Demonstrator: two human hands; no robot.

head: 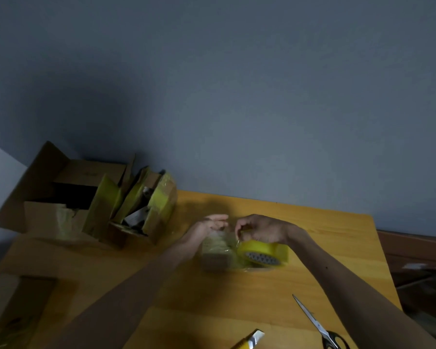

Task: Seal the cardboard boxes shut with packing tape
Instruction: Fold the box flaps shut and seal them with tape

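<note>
At a wooden tabletop, a person's right hand pinches the free end of a yellow tape roll, while the left hand, fingers loosely spread, steadies a small cardboard box directly beneath both. Pulling the strip taut and centring it on the seam should prevent wrinkles. Scissors lie near.

The small box under both hands is motion-blurred, its flaps unreadable. At five o'clock the scissors lose their handles to the bottom edge, as does the yellow cutter at six.
</note>
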